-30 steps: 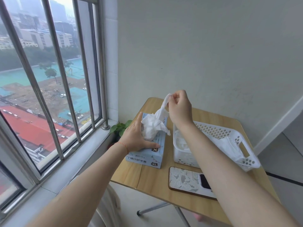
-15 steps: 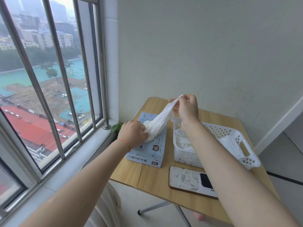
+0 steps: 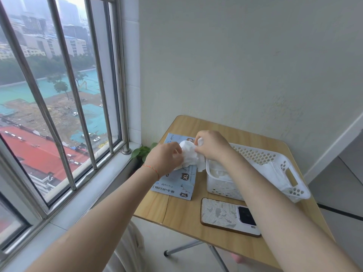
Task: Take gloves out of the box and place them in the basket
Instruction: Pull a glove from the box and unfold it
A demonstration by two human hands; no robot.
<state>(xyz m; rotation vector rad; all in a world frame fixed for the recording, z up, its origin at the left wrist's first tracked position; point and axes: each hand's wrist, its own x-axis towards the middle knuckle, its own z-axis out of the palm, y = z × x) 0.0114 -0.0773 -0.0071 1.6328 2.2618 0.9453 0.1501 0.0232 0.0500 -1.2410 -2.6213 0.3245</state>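
While your left hand (image 3: 164,159) and right hand (image 3: 213,147) were bunched together over the box (image 3: 176,183), both were closed on the same crumpled white glove (image 3: 189,157), fingers curled into its folds. You were mid-way through the pulling step: the glove sat above the box's far end, just left of the basket (image 3: 261,154), not yet over it. White gloves already lay inside the basket. Your next move, as I judged it, called for the left hand to let go and the right to carry the glove rightward past the basket's near wall, then release. The phone (image 3: 228,215) lay on the desk (image 3: 188,213) nearer you, clear of that path.
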